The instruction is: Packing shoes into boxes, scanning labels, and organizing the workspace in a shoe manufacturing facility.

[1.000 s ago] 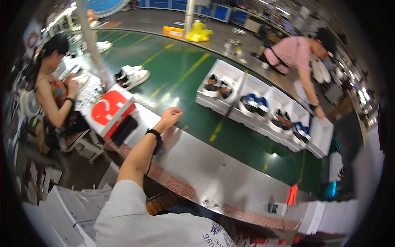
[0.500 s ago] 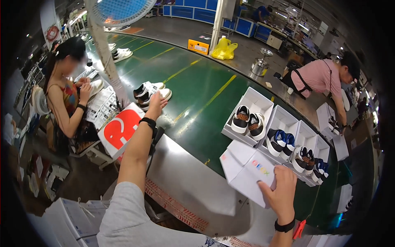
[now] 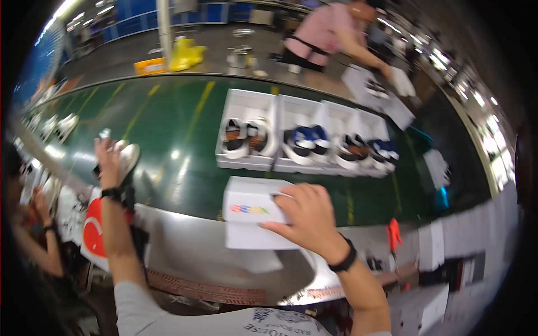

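Note:
My right hand (image 3: 305,215) grips the right side of a white shoebox (image 3: 241,229) with coloured lettering. The thumb lies on its face, the other fingers bend over its upper part. The box sits at the belt's near edge, beside the metal table. At the left, my left hand (image 3: 109,159) is stretched over the belt with its fingers apart, right beside a pale-soled shoe (image 3: 130,157). The hand covers part of that shoe, and motion blur hides whether they touch.
White open shoeboxes (image 3: 246,163) holding sneakers (image 3: 302,143) stand in a row on the green belt (image 3: 185,148). A person in pink (image 3: 319,28) leans over boxes beyond. Another person's hand (image 3: 42,204) is at far left. Orange-handled scissors (image 3: 394,234) lie near the table's right.
My view has swung to the right, so the scene shifts left. My right hand still grips the shoebox, now turned more squarely. My left hand stays by the shoes, fingers raised.

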### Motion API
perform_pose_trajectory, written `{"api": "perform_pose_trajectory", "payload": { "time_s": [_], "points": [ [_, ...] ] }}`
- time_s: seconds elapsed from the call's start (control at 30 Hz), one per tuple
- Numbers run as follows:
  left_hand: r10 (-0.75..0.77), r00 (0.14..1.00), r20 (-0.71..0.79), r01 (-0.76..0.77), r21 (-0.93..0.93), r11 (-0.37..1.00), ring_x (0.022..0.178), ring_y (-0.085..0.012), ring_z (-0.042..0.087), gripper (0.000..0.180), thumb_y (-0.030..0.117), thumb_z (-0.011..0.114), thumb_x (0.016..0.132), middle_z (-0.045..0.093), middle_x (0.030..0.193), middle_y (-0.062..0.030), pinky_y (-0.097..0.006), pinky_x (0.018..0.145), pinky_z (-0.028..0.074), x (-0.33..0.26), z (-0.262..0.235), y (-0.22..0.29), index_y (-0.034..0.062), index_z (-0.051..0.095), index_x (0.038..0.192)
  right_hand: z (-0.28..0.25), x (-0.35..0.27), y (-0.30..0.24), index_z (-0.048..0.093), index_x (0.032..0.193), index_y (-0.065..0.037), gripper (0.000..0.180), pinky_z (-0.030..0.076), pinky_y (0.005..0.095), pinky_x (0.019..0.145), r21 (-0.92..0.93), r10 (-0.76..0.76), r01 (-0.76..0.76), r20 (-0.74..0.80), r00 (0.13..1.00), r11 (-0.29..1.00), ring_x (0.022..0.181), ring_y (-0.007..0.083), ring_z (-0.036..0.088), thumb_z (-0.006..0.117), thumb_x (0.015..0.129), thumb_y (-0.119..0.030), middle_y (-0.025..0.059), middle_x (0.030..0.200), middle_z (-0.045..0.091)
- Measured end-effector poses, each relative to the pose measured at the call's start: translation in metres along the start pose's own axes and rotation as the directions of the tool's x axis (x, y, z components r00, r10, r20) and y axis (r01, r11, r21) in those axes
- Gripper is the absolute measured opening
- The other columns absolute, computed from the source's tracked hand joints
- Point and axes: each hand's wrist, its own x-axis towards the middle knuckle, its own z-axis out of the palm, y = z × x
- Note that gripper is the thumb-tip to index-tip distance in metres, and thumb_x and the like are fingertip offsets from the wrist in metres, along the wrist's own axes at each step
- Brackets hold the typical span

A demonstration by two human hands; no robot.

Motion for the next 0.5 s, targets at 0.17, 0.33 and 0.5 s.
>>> {"api": "perform_pose_trajectory", "payload": {
  "time_s": [0.17,0.33,0.5],
  "points": [
    [0.112,0.906,0.408,0.124,-0.511,0.851,0.130,-0.0230,0.038,0.067,0.050,0.030,0.102,0.037,0.148,-0.0101,-0.039,0.108,0.029,-0.165,0.136,0.190,-0.0011,0.033,0.146,0.003,0.003,0.008,0.062,0.095,-0.007,0.043,0.040,0.0365,0.083,0.004,-0.008,0.008,-0.084,0.996,1.000,0.092,0.0253,0.057,0.074,0.076,-0.045,0.0082,0.101,0.058],
    [0.386,0.632,0.672,-0.300,-0.248,0.921,0.141,-0.0341,0.023,0.084,0.051,0.047,0.094,0.025,0.153,-0.0224,-0.045,0.115,0.017,-0.305,0.155,0.218,-0.0048,0.020,0.149,0.013,0.018,-0.009,0.060,0.093,-0.007,0.041,0.039,0.0353,0.079,0.086,-0.053,0.070,-0.181,0.982,0.994,0.087,0.0237,0.055,0.073,0.076,-0.041,0.0078,0.093,0.056],
    [0.317,0.539,0.781,-0.402,-0.092,0.911,0.140,-0.0422,0.022,0.086,0.047,0.057,0.089,0.025,0.151,-0.0263,-0.049,0.114,0.016,-0.333,0.179,0.237,-0.0061,0.024,0.147,0.016,0.013,-0.015,0.062,0.104,-0.003,0.039,0.028,0.0503,0.108,0.136,-0.047,0.050,-0.030,0.998,0.989,0.122,0.0289,0.048,0.074,0.075,-0.026,0.0151,0.124,0.054]
  ]
}}
